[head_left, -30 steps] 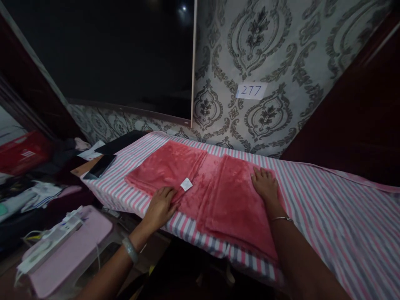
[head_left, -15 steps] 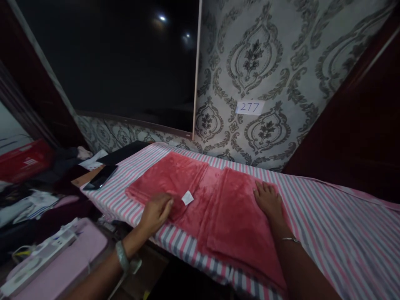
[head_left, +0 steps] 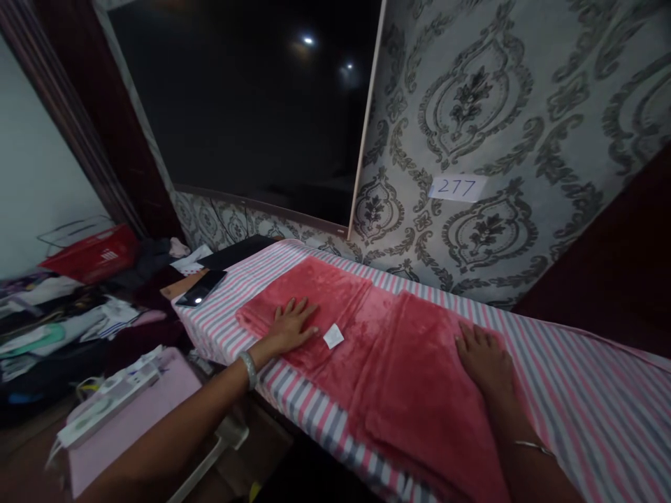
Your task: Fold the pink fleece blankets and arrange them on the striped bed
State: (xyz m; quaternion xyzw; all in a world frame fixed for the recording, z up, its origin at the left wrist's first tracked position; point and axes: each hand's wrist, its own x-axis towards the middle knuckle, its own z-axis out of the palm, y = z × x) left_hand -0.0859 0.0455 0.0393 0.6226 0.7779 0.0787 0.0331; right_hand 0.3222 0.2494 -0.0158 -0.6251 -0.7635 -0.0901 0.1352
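A pinkish-red plush blanket (head_left: 430, 391) lies folded on a striped cloth, its two side panels turned in toward a paler middle strip. My left hand (head_left: 291, 327) rests on the left panel with its fingers spread. Just right of that thumb a small white tag (head_left: 334, 337) shows on the fabric. On the right panel, close to its outer edge, my right hand (head_left: 486, 360) lies flat with fingers extended. Neither hand grips anything.
The striped cloth (head_left: 571, 391) covers an ironing-board-like surface. A phone (head_left: 202, 288) lies at its left end. Lower left, a white power strip (head_left: 112, 398) sits on a pink surface. Clothes and a red bag (head_left: 94, 253) are piled at far left. A large screen (head_left: 246, 105) stands behind.
My left hand has gone from curled fingers at the blanket's near edge to lying spread on the left panel. My right hand stays on the right panel. The view has shifted left.
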